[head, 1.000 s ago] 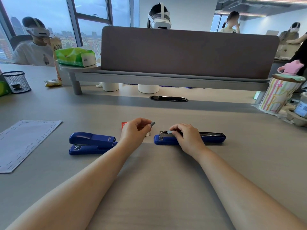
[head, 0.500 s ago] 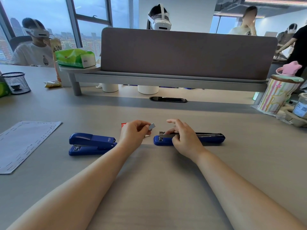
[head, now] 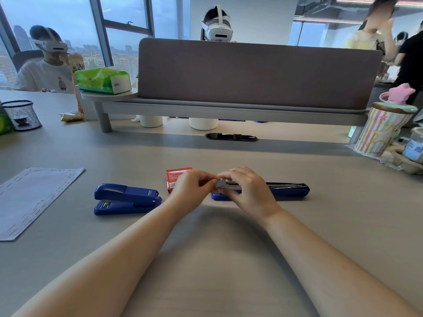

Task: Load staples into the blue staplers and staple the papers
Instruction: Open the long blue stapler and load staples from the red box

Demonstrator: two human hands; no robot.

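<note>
Two blue staplers lie on the grey desk. The closed stapler (head: 127, 199) sits at the left. The opened stapler (head: 286, 190) lies flat at the right, its metal track showing. My left hand (head: 192, 187) pinches a grey strip of staples (head: 225, 184) just above the opened stapler's near-left end. My right hand (head: 248, 188) meets it there, fingers touching the same strip, and hides that end of the stapler. A red staple box (head: 175, 177) stands behind my left hand. The papers (head: 34, 197) lie far left.
A grey partition on a raised shelf (head: 229, 108) crosses the back, with a cable slot (head: 231, 136) in front. A mesh pen cup (head: 21, 115) stands far left, a striped cup (head: 382, 131) and a jar (head: 414, 147) far right. People sit behind the desk.
My left hand has carried the staple strip rightward to the opened stapler's front end. My right hand has lifted off the stapler and come to meet the strip.
</note>
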